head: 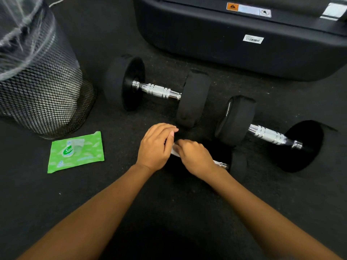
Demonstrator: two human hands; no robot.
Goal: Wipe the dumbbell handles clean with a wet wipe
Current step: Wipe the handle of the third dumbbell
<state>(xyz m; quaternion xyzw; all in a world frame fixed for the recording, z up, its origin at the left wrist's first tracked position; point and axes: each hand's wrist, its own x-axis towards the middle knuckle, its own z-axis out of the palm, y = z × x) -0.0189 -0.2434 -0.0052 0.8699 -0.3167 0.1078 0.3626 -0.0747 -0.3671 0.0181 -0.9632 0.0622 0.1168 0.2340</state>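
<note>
Wiping the nearest dumbbell handle [220, 164] is your step. Right of the green wipe pack [75, 152] on the floor [178, 212], your left hand [155, 145] meets the wet wipe [174, 150], hold unclear. Your right hand [195, 158] curls round it and the handle. Next, slide toward the bare chrome end.

The far dumbbell [157, 91] and right dumbbell [268, 136] lie on the floor, black plates, knurled chrome handles bare. A white wet wipe [174, 150] lies at the handle of the near dumbbell [221, 164].
</note>
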